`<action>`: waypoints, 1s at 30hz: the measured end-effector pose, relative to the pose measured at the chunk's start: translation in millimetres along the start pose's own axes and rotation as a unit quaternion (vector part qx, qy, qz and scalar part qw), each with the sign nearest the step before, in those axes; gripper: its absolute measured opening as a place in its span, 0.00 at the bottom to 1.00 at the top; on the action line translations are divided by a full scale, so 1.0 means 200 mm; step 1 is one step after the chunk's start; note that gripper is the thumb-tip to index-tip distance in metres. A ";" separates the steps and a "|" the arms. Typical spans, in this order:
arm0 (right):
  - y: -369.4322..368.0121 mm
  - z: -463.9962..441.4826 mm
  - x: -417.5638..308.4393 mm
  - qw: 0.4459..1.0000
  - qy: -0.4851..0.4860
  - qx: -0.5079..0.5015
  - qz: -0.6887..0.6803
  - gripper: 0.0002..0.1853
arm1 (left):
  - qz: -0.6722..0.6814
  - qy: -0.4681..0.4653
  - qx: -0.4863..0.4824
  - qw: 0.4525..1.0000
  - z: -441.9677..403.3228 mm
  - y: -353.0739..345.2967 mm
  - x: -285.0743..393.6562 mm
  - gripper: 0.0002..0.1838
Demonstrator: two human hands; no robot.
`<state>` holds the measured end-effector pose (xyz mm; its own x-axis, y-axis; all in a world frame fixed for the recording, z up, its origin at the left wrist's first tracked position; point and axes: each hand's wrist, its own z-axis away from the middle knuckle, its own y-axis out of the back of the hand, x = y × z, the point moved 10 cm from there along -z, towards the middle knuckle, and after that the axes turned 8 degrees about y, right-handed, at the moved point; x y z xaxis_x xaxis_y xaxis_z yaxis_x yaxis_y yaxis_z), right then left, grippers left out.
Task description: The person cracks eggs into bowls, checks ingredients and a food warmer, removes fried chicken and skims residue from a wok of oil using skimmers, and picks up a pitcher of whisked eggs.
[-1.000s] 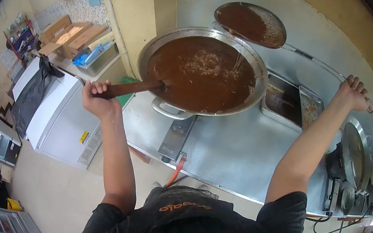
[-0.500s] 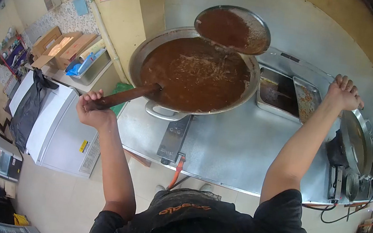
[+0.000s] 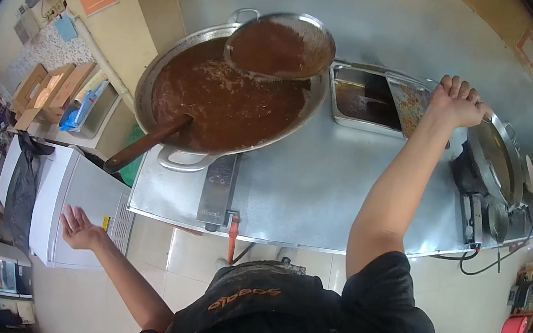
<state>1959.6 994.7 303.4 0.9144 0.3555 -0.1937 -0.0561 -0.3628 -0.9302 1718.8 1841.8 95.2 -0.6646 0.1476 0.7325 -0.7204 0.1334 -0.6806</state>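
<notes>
A big metal wok (image 3: 143,91) full of brown, oily liquid (image 3: 218,119) stands at the left of the steel counter. My right hand (image 3: 460,104) is closed around the far end of a long-handled strainer (image 3: 280,47). The strainer's bowl hangs over the wok's far right side, with a reddish-brown wet mass in it. A wooden paddle (image 3: 147,144) leans on the wok's near left rim, its lower end under the liquid. My left hand (image 3: 80,229) is off the paddle, low at the left, palm up with fingers spread and nothing in it.
Right of the wok sits a metal tray (image 3: 362,124) of dark liquid, beside another tray holding orange bits (image 3: 409,108). A second wok (image 3: 496,158) stands at the counter's right end. A stove control box (image 3: 217,190) and orange hose (image 3: 233,233) are in front; a white freezer (image 3: 80,208) is left.
My left hand has let go of the wooden paddle and dropped down toward me. The paddle now rests on the wok's rim. The view has shifted, and the strainer remains over the wok.
</notes>
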 end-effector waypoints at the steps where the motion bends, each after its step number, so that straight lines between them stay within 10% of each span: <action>1: 0.04 0.00 0.00 1.000 0.002 0.008 0.000 0.31 | -0.016 -0.005 0.016 1.000 -0.01 0.08 0.00 0.26; 11: 0.22 -0.35 -0.02 0.992 0.066 0.101 -0.046 0.30 | -0.179 -0.016 0.185 0.966 0.11 0.90 -0.19 0.19; 15: 0.20 -0.64 -0.23 0.986 0.134 0.067 -0.066 0.32 | -0.286 0.171 0.204 0.921 0.21 1.65 -0.47 0.19; 19: 0.10 -0.71 -0.44 0.971 0.237 -0.015 0.009 0.33 | -0.503 0.387 0.217 0.742 0.66 2.56 -0.61 0.20; 25: -0.12 -0.61 -0.10 0.939 0.137 -0.302 0.097 0.25 | -0.622 0.539 0.077 0.562 1.35 2.69 -0.51 0.19; 28: 0.16 -0.42 0.29 0.766 0.215 -0.410 0.445 0.12 | -0.611 0.543 0.070 0.572 1.41 2.76 -0.48 0.20; 30: 0.04 -0.01 0.57 0.626 0.179 -0.633 0.418 0.11 | -0.580 0.547 0.092 0.597 1.41 2.84 -0.45 0.20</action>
<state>2063.7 1030.3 275.4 0.8216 -0.5488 -0.1544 -0.4204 -0.7662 0.4861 1313.8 1627.2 -352.2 0.7568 0.6252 0.1906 -0.6466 0.6732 0.3589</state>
